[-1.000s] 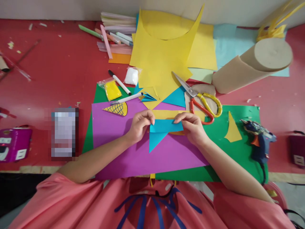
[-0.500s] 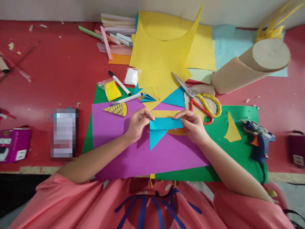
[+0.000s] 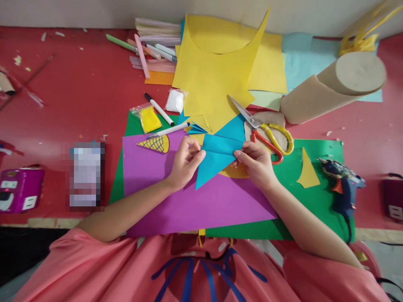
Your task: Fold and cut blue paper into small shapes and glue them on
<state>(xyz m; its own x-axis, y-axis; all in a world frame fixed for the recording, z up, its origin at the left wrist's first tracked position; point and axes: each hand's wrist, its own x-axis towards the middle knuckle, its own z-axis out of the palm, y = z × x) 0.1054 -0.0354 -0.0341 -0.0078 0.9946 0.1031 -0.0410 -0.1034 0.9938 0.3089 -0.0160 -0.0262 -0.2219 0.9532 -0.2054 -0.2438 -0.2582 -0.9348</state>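
My left hand [image 3: 185, 161] and my right hand [image 3: 256, 161] pinch the two sides of a folded blue paper piece [image 3: 215, 157], which points down toward me over a purple sheet [image 3: 189, 201]. The blue piece has a folded flap along its top edge. A yellow cut-out [image 3: 234, 171] peeks from under its right side. Both hands are closed on the paper's edges.
Scissors [image 3: 267, 132] with red and yellow handles lie just beyond my right hand. A glue gun [image 3: 341, 184] rests on the green sheet [image 3: 321, 197] at right. Yellow sheets [image 3: 217, 71], markers [image 3: 160, 111], a beige foam roll [image 3: 333, 86], a yellow cone cut-out [image 3: 154, 144] and a pink device [image 3: 19, 188] surround them.
The flap of the blue paper has been turned upward, so the piece now shows larger and sits a little farther from me. Both hands stayed on its sides.
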